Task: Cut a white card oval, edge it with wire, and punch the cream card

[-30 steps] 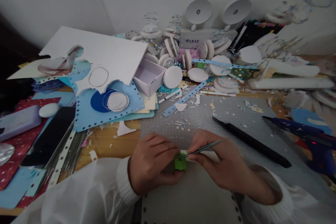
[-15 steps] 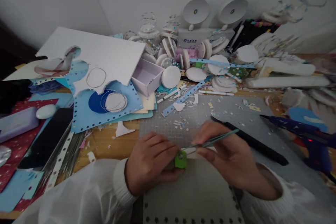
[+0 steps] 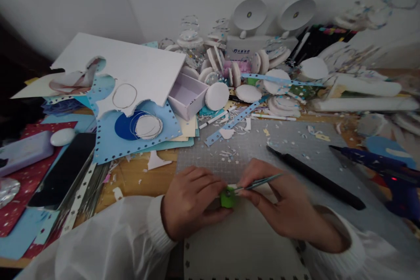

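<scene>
Gripping a small green punch [image 3: 227, 199] at its three o'clock, the left hand [image 3: 193, 203] has its fingers clamped on it. The right hand [image 3: 280, 208] pinches tweezers [image 3: 265, 181], tips at the punch's two o'clock, contact blurred. A pale sheet [image 3: 243, 245] lies at six o'clock.

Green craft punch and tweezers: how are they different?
The green craft punch is short and chunky; the tweezers are long and thin. The punch is bright green; the tweezers are duller. The left hand holds the punch; the right hand the tweezers. Both are hand-held.
</scene>
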